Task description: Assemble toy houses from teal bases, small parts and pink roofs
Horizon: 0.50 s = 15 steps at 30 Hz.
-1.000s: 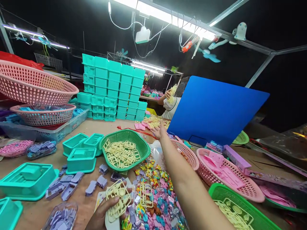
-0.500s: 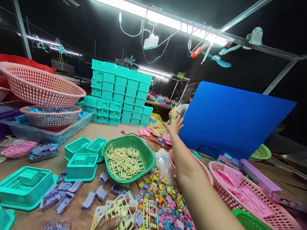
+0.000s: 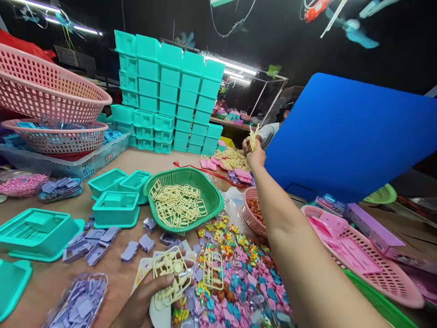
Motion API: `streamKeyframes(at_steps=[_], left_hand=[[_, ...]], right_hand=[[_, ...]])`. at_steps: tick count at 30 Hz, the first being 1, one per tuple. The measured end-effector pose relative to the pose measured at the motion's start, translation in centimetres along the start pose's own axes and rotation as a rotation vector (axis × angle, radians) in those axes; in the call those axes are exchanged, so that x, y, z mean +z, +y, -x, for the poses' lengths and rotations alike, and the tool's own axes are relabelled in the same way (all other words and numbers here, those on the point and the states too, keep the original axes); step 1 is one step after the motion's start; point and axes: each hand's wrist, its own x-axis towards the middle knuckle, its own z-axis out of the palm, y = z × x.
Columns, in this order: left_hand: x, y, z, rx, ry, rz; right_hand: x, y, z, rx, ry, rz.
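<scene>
My right hand [image 3: 255,157] is stretched far across the table with its fingers closed on a small bunch of cream plastic frames [image 3: 251,136]. A co-worker's hand [image 3: 245,144] touches the same bunch from behind the blue board [image 3: 348,136]. My left hand [image 3: 146,298] stays low at the near edge, closed on a cream plastic sprue [image 3: 171,273] and some printed cards. It rests beside a heap of small colourful plastic pieces [image 3: 239,273]. A green basket [image 3: 205,184] filled with more cream frames sits between the two hands.
Stacked teal boxes [image 3: 164,100] stand at the back. Pink baskets [image 3: 51,95] are piled at left over a clear crate. Teal trays [image 3: 116,209] and loose purple parts [image 3: 95,241] lie front left. Right of my arm are a small pink basket [image 3: 246,200] and a large one [image 3: 392,282].
My right hand reached farther out, from open fingers to a closed grip on the cream frames at the co-worker's hand. The view tilted down. The left hand kept its sprue.
</scene>
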Motion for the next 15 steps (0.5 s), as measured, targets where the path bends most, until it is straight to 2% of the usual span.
streamKeyframes(at_steps=[5, 10, 13, 15], left_hand=[[0.4, 0.6, 0.1, 0.082, -0.029, -0.118], [0.4, 0.7, 0.3, 0.138, -0.121, -0.156], [1.1, 1.3, 0.4, 0.224, -0.111, -0.108], [2.1, 2.0, 0.3, 0.276, -0.064, -0.077]], right_hand=[[-1.1, 0.6, 4.8, 0.071, 0.059, -0.029], [-2.6, 0.7, 9.5, 0.059, 0.071, -0.089], [-2.4, -0.3, 11.9, 0.028, 0.036, -0.155], [-1.7, -1.1, 13.2, 0.016, -0.004, -0.207]])
